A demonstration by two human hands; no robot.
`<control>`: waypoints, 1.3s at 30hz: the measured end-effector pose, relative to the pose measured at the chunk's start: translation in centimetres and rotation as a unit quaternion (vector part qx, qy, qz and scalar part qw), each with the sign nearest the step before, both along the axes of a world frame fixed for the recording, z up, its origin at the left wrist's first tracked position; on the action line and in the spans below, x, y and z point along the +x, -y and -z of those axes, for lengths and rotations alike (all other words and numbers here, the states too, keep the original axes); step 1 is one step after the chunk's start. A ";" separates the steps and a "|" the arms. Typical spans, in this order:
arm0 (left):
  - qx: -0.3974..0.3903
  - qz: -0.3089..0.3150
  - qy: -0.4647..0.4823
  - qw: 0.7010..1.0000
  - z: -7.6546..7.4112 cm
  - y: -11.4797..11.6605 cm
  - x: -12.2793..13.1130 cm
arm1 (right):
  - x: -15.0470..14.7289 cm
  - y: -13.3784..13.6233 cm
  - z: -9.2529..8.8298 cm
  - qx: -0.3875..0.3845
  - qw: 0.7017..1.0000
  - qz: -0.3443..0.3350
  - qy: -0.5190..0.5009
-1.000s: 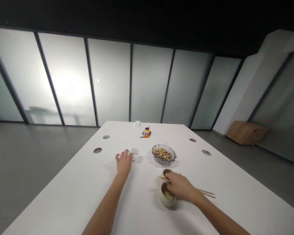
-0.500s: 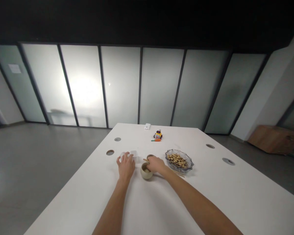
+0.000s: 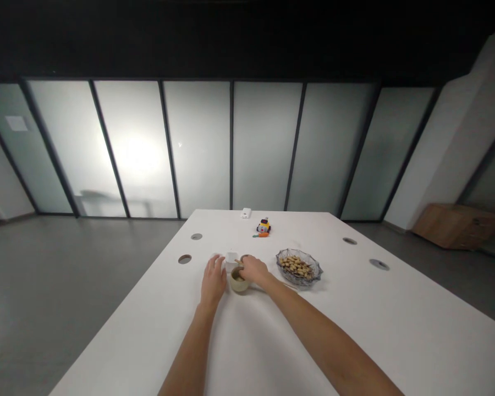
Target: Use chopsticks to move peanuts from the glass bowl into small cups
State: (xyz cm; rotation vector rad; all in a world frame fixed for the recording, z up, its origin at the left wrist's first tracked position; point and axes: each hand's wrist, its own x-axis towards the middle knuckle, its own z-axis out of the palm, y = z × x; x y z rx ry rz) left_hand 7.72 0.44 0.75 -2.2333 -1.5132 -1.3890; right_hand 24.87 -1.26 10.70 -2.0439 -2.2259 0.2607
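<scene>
On the white table [image 3: 157, 324], my right hand [image 3: 253, 269] is curled over two small beige cups [image 3: 238, 282] with wooden chopsticks under the palm, gripping them. My left hand [image 3: 213, 280] lies beside them to the left, fingers stretched out, fingertips touching a small clear plastic box [image 3: 231, 258]. The cups stand right between the two hands. A glass bowl of peanuts [image 3: 299, 268] stands just to the right of my right hand.
A small yellow toy car [image 3: 263, 226] and a white block [image 3: 245, 213] sit near the table's far edge. Round cable holes [image 3: 185, 259] mark both sides of the tabletop. Frosted glass panels line the back, and a wooden cabinet [image 3: 456, 225] stands at right.
My right hand has slid the beige cups and chopsticks leftward from beside the peanut bowl until they sit next to my left hand. My left hand stayed by the clear box.
</scene>
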 end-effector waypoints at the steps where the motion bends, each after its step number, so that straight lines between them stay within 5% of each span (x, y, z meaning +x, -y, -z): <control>1: 0.004 0.008 0.008 1.000 0.1 0.0 0.0 | 0.4 0.5 -0.4 0.011 1.000 -0.001 -0.003; 8: 0.032 0.007 0.007 0.999 -0.9 1.3 1.5 | 8.8 6.4 -1.7 0.088 0.995 0.052 0.011; 12: 0.043 -0.004 0.015 0.999 -1.7 2.7 2.9 | 15.3 9.5 0.5 0.120 0.970 0.182 0.105; 16: 0.048 0.004 0.006 0.999 -2.1 4.0 4.1 | 18.9 10.4 2.7 0.094 0.973 0.156 0.139; 28: 0.069 0.074 -0.104 0.989 -1.7 6.5 6.1 | 19.9 10.4 5.5 0.098 0.978 0.109 0.147; 39: 0.012 0.055 -0.177 0.983 -1.7 7.3 7.0 | 19.5 11.6 4.7 0.030 0.989 0.113 0.088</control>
